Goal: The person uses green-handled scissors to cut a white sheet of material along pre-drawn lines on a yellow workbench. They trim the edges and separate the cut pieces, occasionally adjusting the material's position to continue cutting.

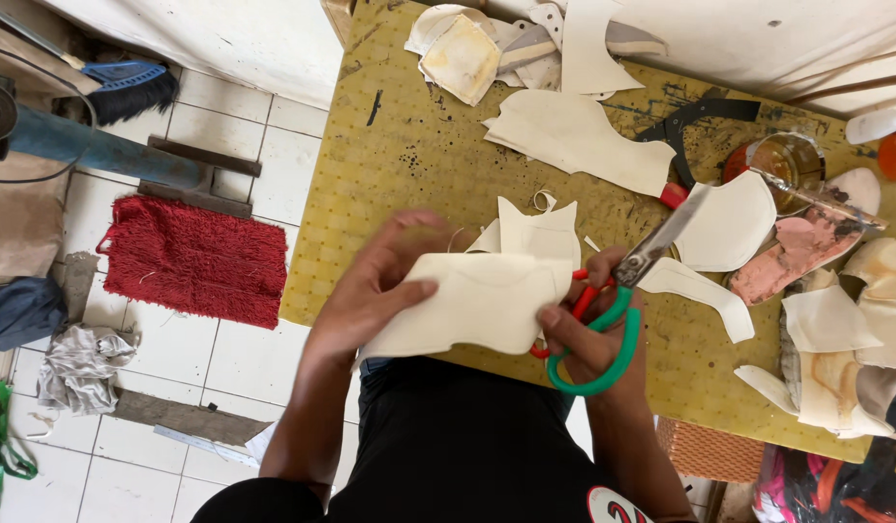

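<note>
left hand (375, 286): fingers spread over the top edge of a cream cut piece (472, 305), thumb pressed on its face; grasping it, raised above the near edge of the surface (390, 145).
right hand (588, 334): fingers clenched through the loops of the scissors (617, 310); thumb in the red loop, other fingers in the green one.
scissors: metal blades partly parted, pointing up and right, away from the piece; handles just beside its right edge.
cut piece: pale cream, flat sheet, curved outline with a notch at the upper right; a second cream piece (540, 232) shows just behind it.
surface: yellow, perforated, stained with dark marks; loose cream offcuts (579, 136) scattered on it, a black curved strip (695, 116) at the far side.
containers: a clear glass jar (787, 165) with amber content stands at the far right, a strip lying across its mouth; what it holds cannot be told more closely.
right edge: stacked cream and pink-stained shapes (806, 252).
floor: white tiles, red mat (191, 257), grey rag (80, 368).
</note>
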